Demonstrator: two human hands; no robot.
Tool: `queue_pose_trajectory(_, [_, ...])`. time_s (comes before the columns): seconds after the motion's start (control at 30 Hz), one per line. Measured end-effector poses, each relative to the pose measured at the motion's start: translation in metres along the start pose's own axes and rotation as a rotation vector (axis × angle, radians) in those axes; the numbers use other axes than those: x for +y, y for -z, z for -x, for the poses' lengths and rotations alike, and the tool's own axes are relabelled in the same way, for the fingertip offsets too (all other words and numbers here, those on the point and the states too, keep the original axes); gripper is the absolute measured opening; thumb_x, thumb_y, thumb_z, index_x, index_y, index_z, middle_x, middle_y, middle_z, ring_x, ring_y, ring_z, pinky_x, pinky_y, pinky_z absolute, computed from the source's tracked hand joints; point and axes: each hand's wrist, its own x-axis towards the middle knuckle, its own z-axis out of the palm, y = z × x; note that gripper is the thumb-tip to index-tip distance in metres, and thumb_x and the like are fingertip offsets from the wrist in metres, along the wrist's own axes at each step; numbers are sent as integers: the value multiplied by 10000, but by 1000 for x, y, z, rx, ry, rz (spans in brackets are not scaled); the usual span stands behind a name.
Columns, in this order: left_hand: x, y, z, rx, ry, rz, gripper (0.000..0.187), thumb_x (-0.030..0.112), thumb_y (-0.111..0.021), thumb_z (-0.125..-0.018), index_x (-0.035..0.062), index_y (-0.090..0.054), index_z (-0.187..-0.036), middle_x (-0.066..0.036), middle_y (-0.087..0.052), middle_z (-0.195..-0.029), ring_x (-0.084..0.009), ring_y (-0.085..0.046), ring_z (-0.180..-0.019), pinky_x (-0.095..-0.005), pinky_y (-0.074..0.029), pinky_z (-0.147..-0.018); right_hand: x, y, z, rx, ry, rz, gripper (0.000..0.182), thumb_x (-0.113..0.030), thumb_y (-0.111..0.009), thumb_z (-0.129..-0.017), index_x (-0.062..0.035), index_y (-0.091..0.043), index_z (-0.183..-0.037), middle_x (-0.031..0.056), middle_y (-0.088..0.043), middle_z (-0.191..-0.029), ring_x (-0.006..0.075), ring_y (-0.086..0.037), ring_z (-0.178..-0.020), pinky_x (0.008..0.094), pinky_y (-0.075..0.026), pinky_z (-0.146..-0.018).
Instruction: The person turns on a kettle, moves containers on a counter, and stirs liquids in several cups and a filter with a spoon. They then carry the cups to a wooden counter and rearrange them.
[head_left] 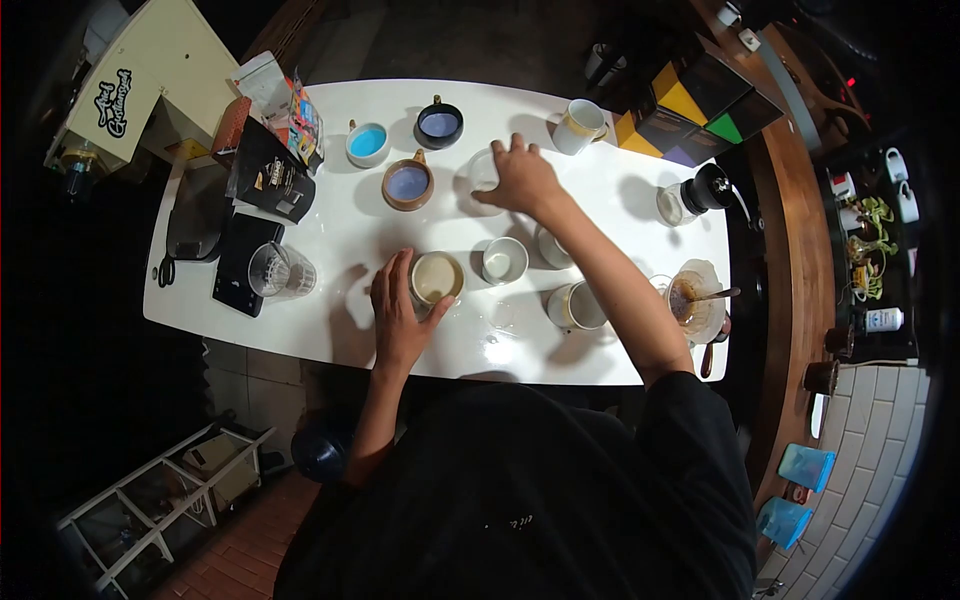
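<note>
My left hand is curled round the near left side of a cup with a pale beige inside, its thumb at the cup's lower right. Farther out, my right hand has its fingers at the right edge of a whitish, partly hidden round vessel. A small white cup stands between the hands, nearer to me. Beyond my left hand are a brown cup, a white cup with a blue inside and a dark cup.
A glass, black scale and black pouch are at the left. My right forearm passes over the table near a mug. A filter with a spoon, grinder and patterned mug stand at the right.
</note>
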Motion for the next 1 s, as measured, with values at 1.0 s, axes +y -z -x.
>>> queue_pose_trajectory(1.0, [-13,20,13,91,96,30,766,401,-715,-895,45,-370,-1479,-186,-456,-1448,-371,-423,-1355,-529,-320,-1122,209,23,-78,-150,7,98,1004,-298,-904,-658,-105,-324,-1455,212,-555,-1333,410,-622,-1169,466,-538,-982])
